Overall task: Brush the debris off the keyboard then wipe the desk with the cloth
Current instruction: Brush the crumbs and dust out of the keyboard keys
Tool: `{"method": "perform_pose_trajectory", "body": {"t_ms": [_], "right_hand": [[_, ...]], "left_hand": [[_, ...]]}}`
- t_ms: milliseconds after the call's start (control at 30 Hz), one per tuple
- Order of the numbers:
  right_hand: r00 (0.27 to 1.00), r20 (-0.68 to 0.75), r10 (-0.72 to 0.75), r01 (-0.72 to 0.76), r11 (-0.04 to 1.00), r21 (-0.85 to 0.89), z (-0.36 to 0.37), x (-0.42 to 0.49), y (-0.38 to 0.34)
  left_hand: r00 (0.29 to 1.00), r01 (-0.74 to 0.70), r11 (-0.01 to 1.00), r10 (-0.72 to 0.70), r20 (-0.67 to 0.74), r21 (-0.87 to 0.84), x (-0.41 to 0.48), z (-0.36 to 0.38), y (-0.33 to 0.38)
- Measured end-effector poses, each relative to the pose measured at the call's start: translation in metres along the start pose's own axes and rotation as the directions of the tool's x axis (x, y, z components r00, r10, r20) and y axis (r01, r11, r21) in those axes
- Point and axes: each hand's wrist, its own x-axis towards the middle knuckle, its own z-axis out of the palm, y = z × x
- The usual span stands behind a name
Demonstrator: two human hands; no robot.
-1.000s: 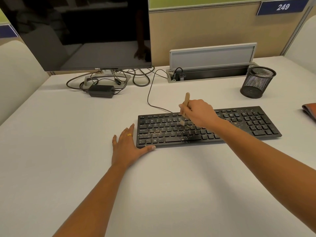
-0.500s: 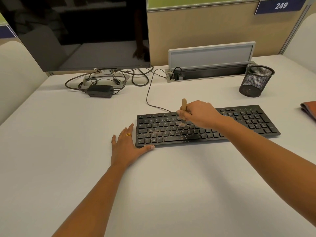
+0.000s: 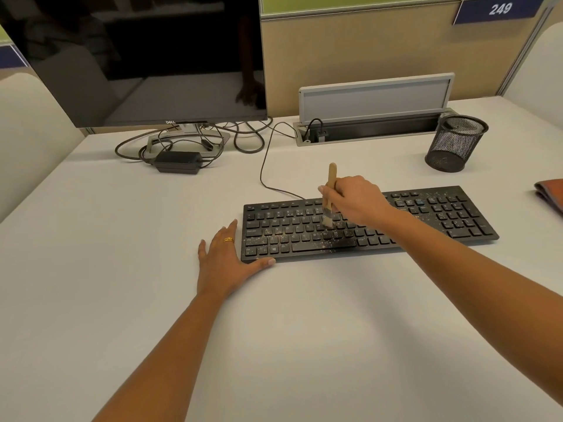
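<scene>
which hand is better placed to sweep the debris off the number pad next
Right. The right hand grips the brush over the keyboard, nearer the number pad; the left hand lies flat at the keyboard's left end.

The right hand (image 3: pixel 356 197) has tipped the brush (image 3: pixel 331 178) back upright, bristles now showing on the keyboard (image 3: pixel 274 237)

You see bright, diffuse light; soft shadows on desk (image 3: pixel 304 345); monitor (image 3: pixel 146 56) screen reflects room; edges bow; focus sharp.
</scene>
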Motion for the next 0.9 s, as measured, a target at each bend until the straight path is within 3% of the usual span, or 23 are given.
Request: {"method": "perform_pose_trajectory", "body": {"t_ms": [533, 667, 800, 900], "right_hand": [[1.000, 0.020, 0.012, -0.012, 1.000, -0.026, 0.002, -0.004, 0.003], [0.999, 0.038, 0.029, -0.032, 0.998, 0.062, 0.000, -0.001, 0.004], [0.999, 0.024, 0.026, -0.024, 0.993, -0.115, -0.004, -0.003, 0.007], [0.997, -0.040, 0.064, -0.067, 0.995, -0.080, -0.009, 0.000, 0.007]], "left_hand": [[1.000, 0.001, 1.000, -0.001, -0.006, 0.018, 0.000, 0.000, 0.001], [1.000, 0.004, 1.000, -0.004, -0.001, 0.019, -0.001, -0.001, 0.002], [1.000, 0.002, 1.000, -0.002, 0.002, 0.019, 0.000, -0.001, 0.002], [1.000, 0.001, 1.000, -0.001, 0.006, 0.018, 0.000, -0.001, 0.001]]}}
